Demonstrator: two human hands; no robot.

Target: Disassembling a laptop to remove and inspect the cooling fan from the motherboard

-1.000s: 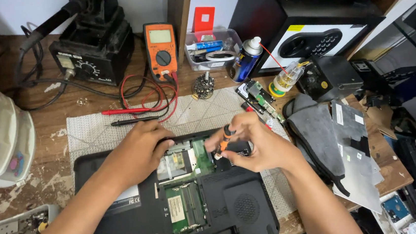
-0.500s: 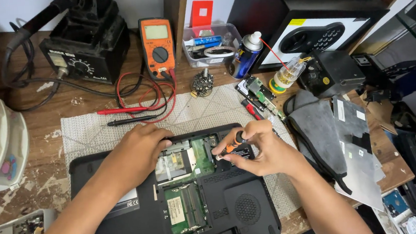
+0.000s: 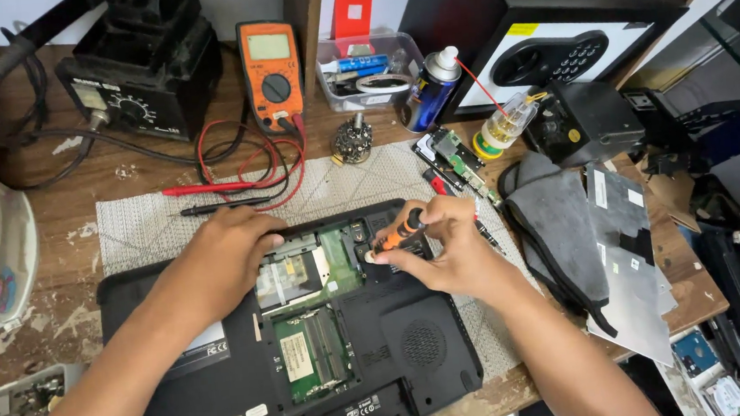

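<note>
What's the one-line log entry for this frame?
left hand: resting on open laptop base | right hand: holding orange-black screwdriver, tip down in open bay | nearby: multimeter, grey mat

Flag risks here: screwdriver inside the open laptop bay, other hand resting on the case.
1. The screwdriver tip, gripped by the right hand, could slip onto exposed boards in the laptop.
2. The left hand sits at the bay's edge, close to bare components.
3. Loose multimeter probes lie just beyond the laptop.
</note>
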